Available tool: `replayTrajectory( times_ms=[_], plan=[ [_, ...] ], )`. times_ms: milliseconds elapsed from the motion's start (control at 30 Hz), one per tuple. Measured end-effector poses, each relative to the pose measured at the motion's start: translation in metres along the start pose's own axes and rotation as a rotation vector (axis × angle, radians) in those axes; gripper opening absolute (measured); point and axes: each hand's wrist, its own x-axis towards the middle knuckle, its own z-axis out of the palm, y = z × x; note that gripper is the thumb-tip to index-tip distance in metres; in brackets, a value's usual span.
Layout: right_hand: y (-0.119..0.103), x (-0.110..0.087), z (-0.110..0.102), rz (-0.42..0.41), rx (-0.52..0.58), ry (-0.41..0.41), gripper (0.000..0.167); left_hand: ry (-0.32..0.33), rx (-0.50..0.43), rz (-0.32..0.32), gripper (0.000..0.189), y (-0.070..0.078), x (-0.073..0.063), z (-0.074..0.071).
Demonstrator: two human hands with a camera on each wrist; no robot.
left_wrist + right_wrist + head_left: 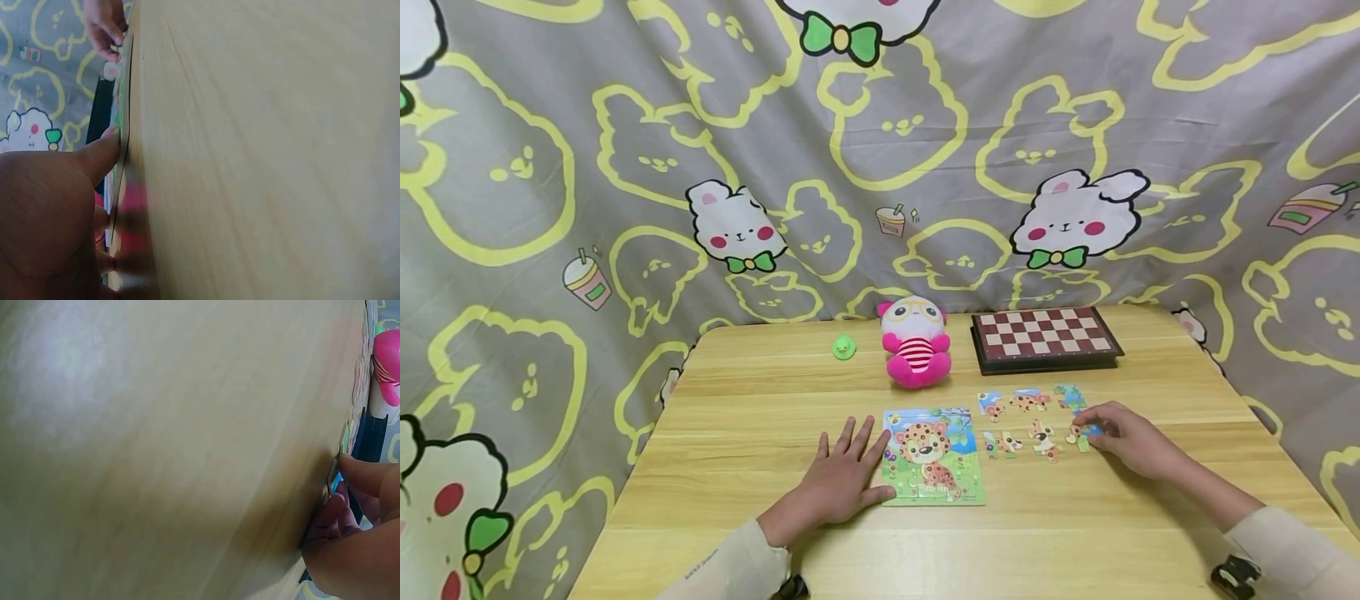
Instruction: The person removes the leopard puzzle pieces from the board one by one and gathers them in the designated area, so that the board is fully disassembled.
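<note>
A leopard picture puzzle board (925, 485) lies flat on the wooden table. Resting at its left side is my left hand (842, 482), fingers spread, with the thumb and index fingertip at the board's edge; the left wrist view shows the thumb (103, 153) on that edge. To the right of the board, my right hand (1127, 437) pinches a puzzle piece (336, 478) with blue on it between thumb and curled fingers, low over the tabletop. Several loose leopard puzzle pieces (1028, 403) lie in two rows beside that hand.
A pink and white plush toy (917, 346) sits behind the board, with a small green duck (844, 347) to its left. A brown and white checkered board-game box (1047, 333) stands at the back right. Patterned cloth (850, 158) hangs behind the table (745, 400).
</note>
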Motion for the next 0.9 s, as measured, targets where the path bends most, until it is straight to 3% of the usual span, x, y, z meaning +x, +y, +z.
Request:
replayTrajectory(
  times_ms=[900],
  plan=[
    [-0.0032, -0.0005, -0.0058, 0.015, 0.032, -0.012, 0.025, -0.004, 0.018, -0.002, 0.089, -0.0017, 0.0025, 0.0015]
  ],
)
